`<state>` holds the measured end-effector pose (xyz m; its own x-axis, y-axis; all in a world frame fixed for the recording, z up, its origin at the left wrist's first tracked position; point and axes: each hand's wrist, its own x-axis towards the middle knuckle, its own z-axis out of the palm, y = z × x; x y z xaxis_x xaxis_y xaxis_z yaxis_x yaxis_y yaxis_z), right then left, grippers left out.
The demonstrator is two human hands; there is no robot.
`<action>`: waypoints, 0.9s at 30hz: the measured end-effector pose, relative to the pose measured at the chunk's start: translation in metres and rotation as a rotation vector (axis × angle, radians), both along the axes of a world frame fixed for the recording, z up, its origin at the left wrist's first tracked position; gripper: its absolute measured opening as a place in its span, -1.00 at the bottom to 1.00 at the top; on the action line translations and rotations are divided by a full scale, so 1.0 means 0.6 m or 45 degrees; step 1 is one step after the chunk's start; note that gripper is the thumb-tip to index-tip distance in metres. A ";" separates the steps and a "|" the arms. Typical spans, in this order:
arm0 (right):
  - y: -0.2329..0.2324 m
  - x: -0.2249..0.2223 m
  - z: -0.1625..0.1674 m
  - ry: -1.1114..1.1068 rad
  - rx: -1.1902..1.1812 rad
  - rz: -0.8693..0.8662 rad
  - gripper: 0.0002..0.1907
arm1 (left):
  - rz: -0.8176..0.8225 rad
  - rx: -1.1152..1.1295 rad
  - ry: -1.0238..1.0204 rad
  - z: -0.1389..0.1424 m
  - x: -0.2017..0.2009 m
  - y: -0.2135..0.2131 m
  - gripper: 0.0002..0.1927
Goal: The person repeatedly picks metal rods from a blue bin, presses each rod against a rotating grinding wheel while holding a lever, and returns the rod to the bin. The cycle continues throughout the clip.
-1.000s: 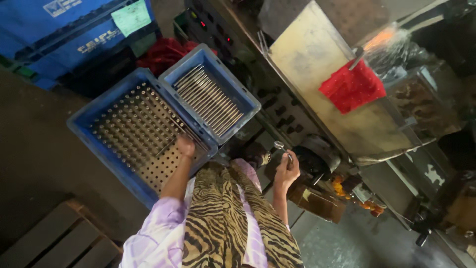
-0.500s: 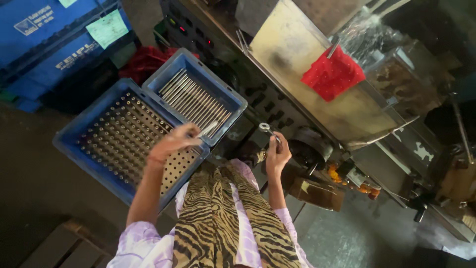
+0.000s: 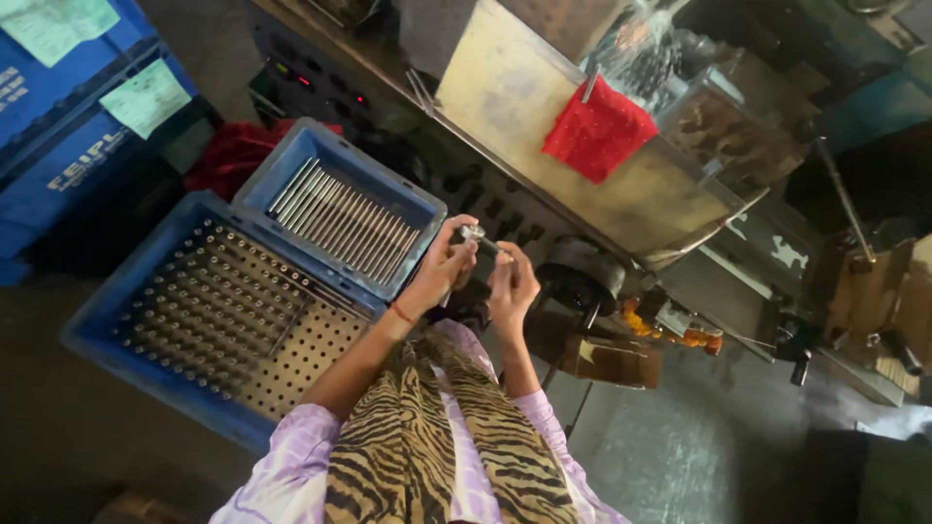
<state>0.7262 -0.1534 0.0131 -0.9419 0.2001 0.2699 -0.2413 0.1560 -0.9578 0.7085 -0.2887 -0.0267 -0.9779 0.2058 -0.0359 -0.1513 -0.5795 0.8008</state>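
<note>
Metal pin (image 3: pixel 478 236) pinched between both hands' fingertips.

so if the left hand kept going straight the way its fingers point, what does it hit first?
Left hand points up-right; first contact is the small metal pin already at its fingertips, held with the right hand. Beyond that, probably the machine's dark front panel; depth unclear.

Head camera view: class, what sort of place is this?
Probably a factory workshop: blue plastic crate of loose metal rods, perforated rack tray of upright pins, and a metal machine with a red cloth.
</note>
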 end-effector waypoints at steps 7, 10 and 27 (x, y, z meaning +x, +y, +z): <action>0.062 -0.005 -0.026 -0.931 -1.005 0.304 -0.73 | 0.346 -1.081 1.211 0.029 -0.014 -0.024 -0.56; 0.101 -0.014 -0.039 -1.318 -1.126 0.530 -0.60 | 0.246 -1.258 1.563 0.043 -0.021 -0.048 -0.56; 0.182 -0.127 -0.049 0.668 0.796 0.173 -0.65 | -0.036 -0.576 0.050 0.099 -0.112 0.089 -0.80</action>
